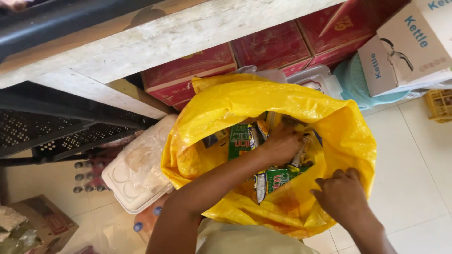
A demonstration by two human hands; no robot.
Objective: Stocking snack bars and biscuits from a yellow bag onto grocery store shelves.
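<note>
Black perforated crates (56, 134) far left, clear plastic lidded container (136, 171) just beside the yellow plastic bag (282, 99) on the tiled floor. Left hand (281, 143) reaches deep inside the bag, fingers closed around small packets (301, 157) among green sachets (241, 140). Right hand (341, 197) pinches the bag's near rim, holding it open. Red cartons (188, 75) under the shelf behind, white kettle box (409, 47) far right.

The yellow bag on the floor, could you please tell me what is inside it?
Inside the yellow bag lie small green packets and other mixed sachets. The left hand reaches in among them, hiding those beneath it; the right hand grips the rim. The bag's bottom is hidden.
</note>
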